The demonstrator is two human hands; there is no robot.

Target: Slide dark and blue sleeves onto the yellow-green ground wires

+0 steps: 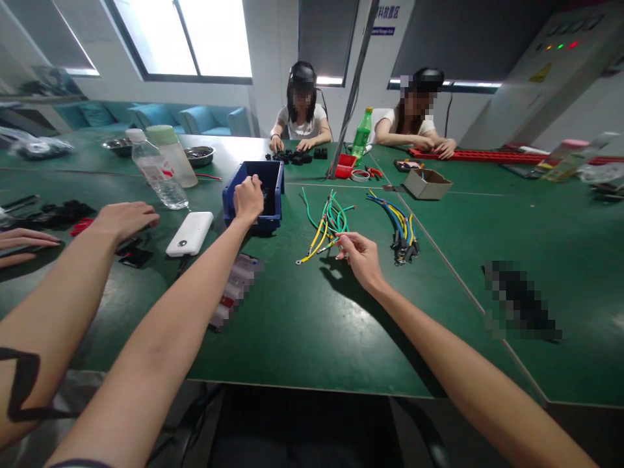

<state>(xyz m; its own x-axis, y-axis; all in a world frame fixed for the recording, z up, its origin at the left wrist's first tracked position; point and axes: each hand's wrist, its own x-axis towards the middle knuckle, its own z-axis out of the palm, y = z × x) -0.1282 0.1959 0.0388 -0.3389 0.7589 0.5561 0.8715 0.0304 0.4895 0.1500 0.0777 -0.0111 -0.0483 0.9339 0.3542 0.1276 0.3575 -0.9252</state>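
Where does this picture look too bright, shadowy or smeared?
All in the head view: the window is washed out white; the table shows pale glare at right; a shadow lies below the right hand; the bag at far left is blurred; blocky pixels mask the dark item.

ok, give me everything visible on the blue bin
The blue bin is a dark, open-topped, roughly rectangular box, plastic by its look. It stands upright on the green table, right of the white power bank. The left hand is at its opening, blocking part of the inside; contact and contents can't be made out clearly.
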